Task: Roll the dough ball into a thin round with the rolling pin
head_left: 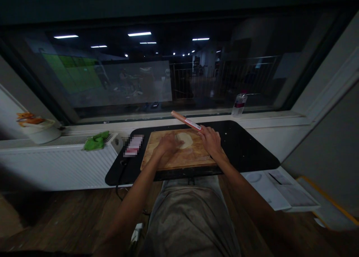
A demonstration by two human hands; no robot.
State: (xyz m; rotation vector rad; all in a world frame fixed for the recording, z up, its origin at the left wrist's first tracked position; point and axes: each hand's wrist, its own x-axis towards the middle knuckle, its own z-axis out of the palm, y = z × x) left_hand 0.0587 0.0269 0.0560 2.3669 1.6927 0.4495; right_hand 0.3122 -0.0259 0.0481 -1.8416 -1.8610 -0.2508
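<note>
A pale flat round of dough lies on a wooden board on a black tabletop. My left hand rests on the board with its fingers flat against the dough's left edge. My right hand grips one end of a thin wooden rolling pin, which slants up and to the left above the far side of the board, clear of the dough.
A blurred pink-and-white card lies left of the board. A green cloth sits on the white radiator, with a white bowl at far left. A plastic bottle stands on the window sill. Papers lie at lower right.
</note>
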